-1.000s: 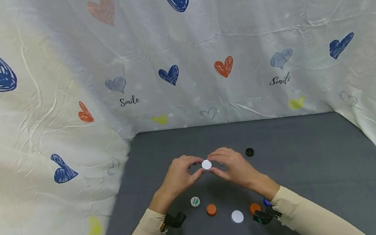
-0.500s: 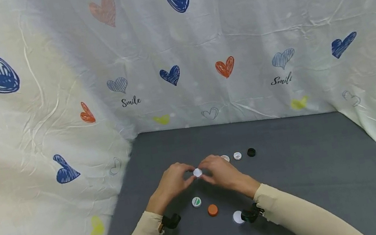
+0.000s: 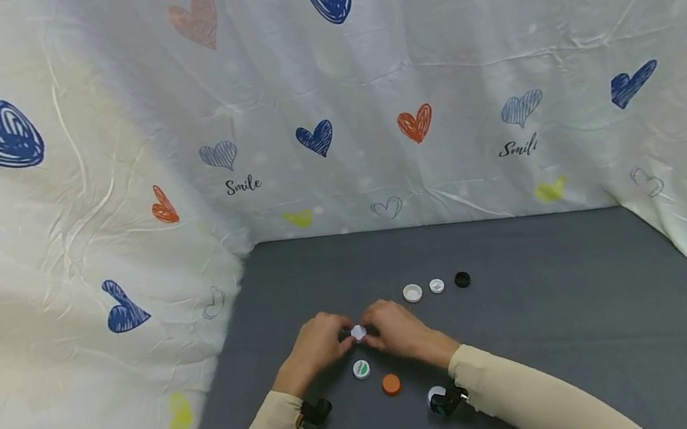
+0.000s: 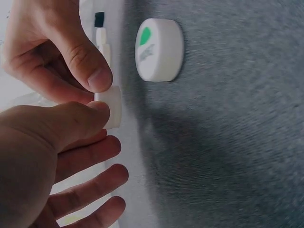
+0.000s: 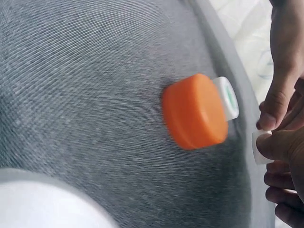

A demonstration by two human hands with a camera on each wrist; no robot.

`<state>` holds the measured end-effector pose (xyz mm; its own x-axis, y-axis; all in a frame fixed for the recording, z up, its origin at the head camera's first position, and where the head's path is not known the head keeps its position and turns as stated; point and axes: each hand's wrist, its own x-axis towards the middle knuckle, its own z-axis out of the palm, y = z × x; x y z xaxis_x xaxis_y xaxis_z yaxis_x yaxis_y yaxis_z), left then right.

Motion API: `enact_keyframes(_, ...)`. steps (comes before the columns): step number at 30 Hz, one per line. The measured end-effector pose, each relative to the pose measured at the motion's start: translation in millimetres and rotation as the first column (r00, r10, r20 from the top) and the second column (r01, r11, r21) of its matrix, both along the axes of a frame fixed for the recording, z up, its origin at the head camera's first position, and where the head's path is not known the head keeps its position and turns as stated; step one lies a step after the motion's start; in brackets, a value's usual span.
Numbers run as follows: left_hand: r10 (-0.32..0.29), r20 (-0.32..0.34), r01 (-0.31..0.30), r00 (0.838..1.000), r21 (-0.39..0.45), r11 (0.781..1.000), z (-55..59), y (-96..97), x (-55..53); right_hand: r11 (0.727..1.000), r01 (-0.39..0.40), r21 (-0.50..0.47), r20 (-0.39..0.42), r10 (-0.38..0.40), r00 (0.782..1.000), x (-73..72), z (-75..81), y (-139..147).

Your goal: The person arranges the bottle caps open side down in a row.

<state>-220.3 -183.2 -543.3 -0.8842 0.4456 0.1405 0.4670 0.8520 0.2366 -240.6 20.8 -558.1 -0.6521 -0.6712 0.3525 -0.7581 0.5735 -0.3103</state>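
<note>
Both hands meet over the middle of the grey table around one small white bottle cap [image 3: 358, 333]. My left hand [image 3: 318, 345] pinches it from the left with thumb and forefinger; its other fingers stretch out past it in the left wrist view. From the opposite side my right hand [image 3: 398, 329] pinches the same cap. Just nearer than the hands lies a white cap with a green mark [image 4: 164, 50]. An orange cap [image 5: 197, 111] rests close to it, a little nearer and to the right.
Beyond the right hand, two white caps [image 3: 413, 293] [image 3: 437, 286] and a black cap [image 3: 462, 279] form a row. A larger white cap [image 3: 433, 394] is partly covered by the right wrist camera. Heart-printed cloth [image 3: 376, 163] hangs behind the table and at its sides.
Both hands have come nearer and slightly left with the white cap, lower in the view. The far white caps are uncovered, while the orange and blue caps by the right wrist are now hidden.
</note>
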Motion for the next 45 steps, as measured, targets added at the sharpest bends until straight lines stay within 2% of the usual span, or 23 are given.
enact_keyframes(9,-0.030,-0.119,0.010,0.992,-0.162,0.987,-11.4,5.1,2.2,1.000,0.009,0.021,0.003,-0.009,1.000,0.7,-11.7,-3)
enact_keyframes(16,-0.017,-0.133,-0.007,0.991,-0.179,0.984,-9.8,6.9,3.5,0.999,0.023,0.040,-0.019,-0.022,1.000,0.7,-12.7,-3)
enact_keyframes(20,-0.004,-0.137,-0.020,0.991,-0.170,0.985,-3.8,8.0,1.1,0.999,0.029,0.037,-0.007,-0.029,1.000,-1.6,-5.2,6)
enact_keyframes(25,0.031,-0.145,-0.051,0.989,-0.141,0.989,9.4,10.7,-6.5,0.997,0.064,0.053,0.010,-0.064,0.998,-10.2,8.1,24)
enact_keyframes(30,0.040,-0.114,-0.052,0.993,-0.104,0.993,23.1,17.7,-15.5,0.990,0.107,0.089,0.014,-0.109,0.994,-20.3,19.7,44)
enact_keyframes(37,0.010,-0.088,-0.015,0.996,-0.065,0.998,40.1,42.6,-31.1,0.979,0.183,0.094,0.001,-0.184,0.983,-33.4,32.4,76)
enact_keyframes(41,-0.007,-0.080,0.000,0.997,-0.078,0.997,45.7,58.5,-42.1,0.975,0.204,0.088,0.009,-0.206,0.979,-39.6,37.7,93)
enact_keyframes(45,-0.021,-0.059,0.016,0.998,-0.085,0.996,47.9,72.8,-52.1,0.968,0.219,0.125,0.025,-0.223,0.974,-44.3,39.0,106)
